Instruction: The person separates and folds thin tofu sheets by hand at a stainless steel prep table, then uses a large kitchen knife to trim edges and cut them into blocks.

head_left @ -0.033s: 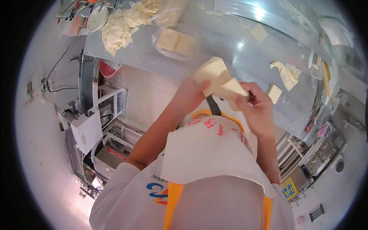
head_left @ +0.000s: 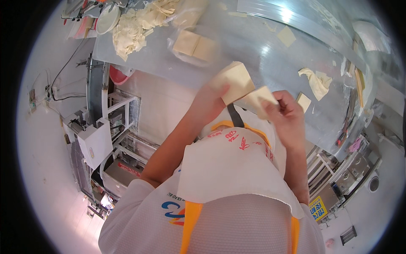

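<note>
So, middle of the frame: left hand (head_left: pixel 211 99) has its fingers wrapped around a thick pale-yellow block (head_left: pixel 237 80), thumb lying on the top face. Right hand (head_left: pixel 287 112) is pinching a smaller cream piece (head_left: pixel 260 99) by its right end, thumb on top and fingers curled behind. The two bits sit corner to corner in the view, but the left hand's a bit blurry, so I honestly can't tell if they touch or just overlap from this angle. Both are up near the front edge of the grey metal table (head_left: pixel 241 42).

Just right of the right hand there's a small pale slab (head_left: pixel 303 102) on the table, and a bit further up and right a crumpled sheet (head_left: pixel 317 81). Flat square sheet (head_left: pixel 286 37) lies near the upper right. Upper left of the frame has a pair of blocks (head_left: pixel 192 44) side by side, plus a big messy heap of crumpled sheets (head_left: pixel 129 36) next to a white bowl (head_left: pixel 107 19). Red basin (head_left: pixel 119 75) sits below the table edge on the left. White apron (head_left: pixel 228 169) fills the lower middle.
</note>
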Motion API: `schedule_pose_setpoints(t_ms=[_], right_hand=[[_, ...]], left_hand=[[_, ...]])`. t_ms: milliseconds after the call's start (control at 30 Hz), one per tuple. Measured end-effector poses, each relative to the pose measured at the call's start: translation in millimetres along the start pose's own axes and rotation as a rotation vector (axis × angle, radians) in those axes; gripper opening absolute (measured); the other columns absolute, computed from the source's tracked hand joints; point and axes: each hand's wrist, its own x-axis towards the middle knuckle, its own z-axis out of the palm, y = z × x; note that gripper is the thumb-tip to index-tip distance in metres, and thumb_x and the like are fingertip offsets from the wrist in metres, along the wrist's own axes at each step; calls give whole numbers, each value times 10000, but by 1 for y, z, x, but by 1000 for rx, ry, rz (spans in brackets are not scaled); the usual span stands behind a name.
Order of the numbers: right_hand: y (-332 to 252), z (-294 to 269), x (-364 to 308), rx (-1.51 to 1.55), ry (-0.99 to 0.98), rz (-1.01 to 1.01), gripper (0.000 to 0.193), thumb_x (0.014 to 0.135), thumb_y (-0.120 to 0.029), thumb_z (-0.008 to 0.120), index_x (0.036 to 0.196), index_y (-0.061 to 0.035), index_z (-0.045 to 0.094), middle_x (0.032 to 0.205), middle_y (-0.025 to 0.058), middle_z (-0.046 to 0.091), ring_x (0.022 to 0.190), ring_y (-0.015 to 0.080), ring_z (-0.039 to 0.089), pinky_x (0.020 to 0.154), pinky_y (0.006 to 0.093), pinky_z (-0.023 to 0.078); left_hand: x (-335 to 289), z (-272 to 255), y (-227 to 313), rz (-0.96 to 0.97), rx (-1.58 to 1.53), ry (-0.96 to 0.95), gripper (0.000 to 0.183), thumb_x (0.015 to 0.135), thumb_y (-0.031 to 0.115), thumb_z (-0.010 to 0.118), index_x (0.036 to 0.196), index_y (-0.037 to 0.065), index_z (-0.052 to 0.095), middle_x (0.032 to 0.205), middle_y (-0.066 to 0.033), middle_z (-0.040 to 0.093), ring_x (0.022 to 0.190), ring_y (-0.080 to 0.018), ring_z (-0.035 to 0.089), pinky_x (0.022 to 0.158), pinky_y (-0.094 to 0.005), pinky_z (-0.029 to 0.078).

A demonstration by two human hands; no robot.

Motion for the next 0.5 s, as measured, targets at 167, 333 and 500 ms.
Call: schedule_pose_setpoints(t_ms=[167,333,500], right_hand=[[74,-31,61,-36,79,162,248,975,-223,781,1064,4,739,929,48,744,824,85,646,730,279,513],[155,-15,112,-159,172,222,304,947,-303,811,1055,-26,747,879,11,714,748,73,597,644,249,437],[153,-6,115,165,154,192,383,954,-389,794,1050,-20,759,873,8,717,761,95,612,656,299,468]], left_hand=[[-3,-5,17,26,14,173,559,1115,157,592,1611,-21,403,1572,-186,546,1471,-376,531,1229,-623,450],[-3,-15,19,55,-3,180,580,1116,185,599,1610,-35,389,1564,-190,547,1474,-384,528,1236,-637,442],[-10,-3,16,57,56,299,442,1093,104,534,1512,-40,533,1416,-175,644,1299,-341,657,1118,-501,581]])
